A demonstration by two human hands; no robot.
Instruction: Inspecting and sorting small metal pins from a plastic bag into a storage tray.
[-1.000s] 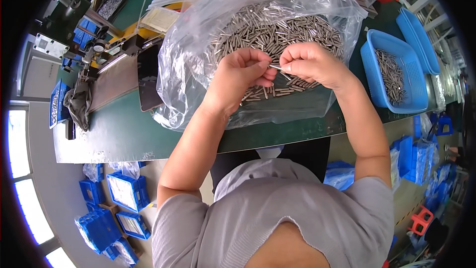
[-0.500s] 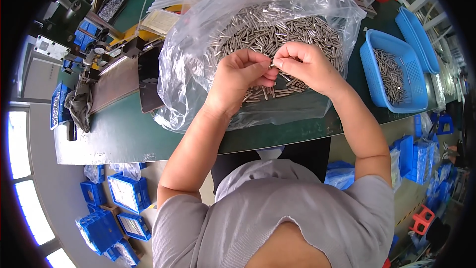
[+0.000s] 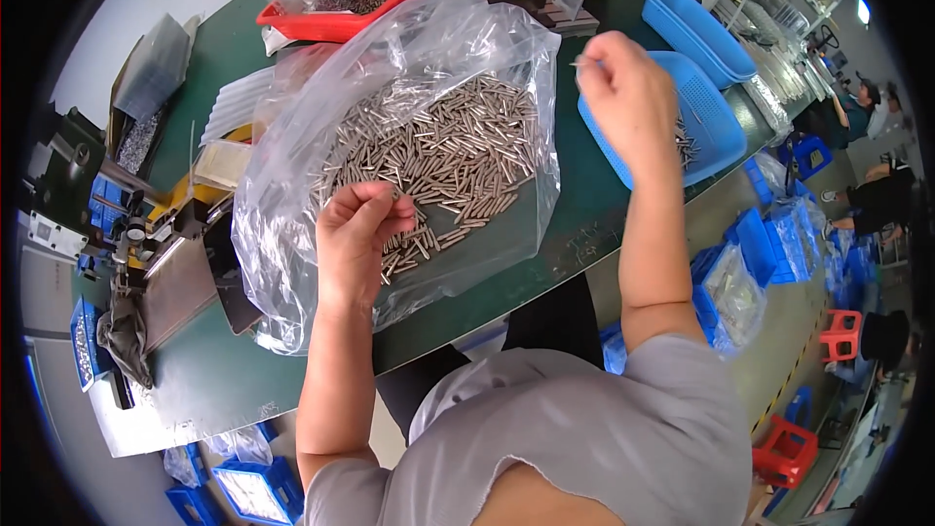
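Observation:
A heap of small silvery metal pins [image 3: 458, 151] lies on a clear plastic bag [image 3: 263, 205] spread over the bench. At the heap's near left edge is my left hand [image 3: 355, 239], its thumb and fingertips pinched together; what they hold, if anything, is too small to make out. My right hand [image 3: 628, 102] is raised over the blue perforated basket [image 3: 719, 131] at the right, slightly blurred. Thumb and forefinger are closed on what looks like one small metal pin, its tip poking out to the left. More pins lie in that basket, partly hidden behind my right wrist.
Behind the bag stand two red baskets [image 3: 302, 27] of small parts. A second blue basket [image 3: 696, 34] is beyond the first. Bench machinery [image 3: 127, 224] occupies the left side. The green bench's front edge [image 3: 545, 282] runs before me; blue crates [image 3: 258, 487] stand on the floor.
My hands were together over the heap and are now apart. The right has gone right to the blue basket; the left stays at the heap's near side. The whole view has turned rightward.

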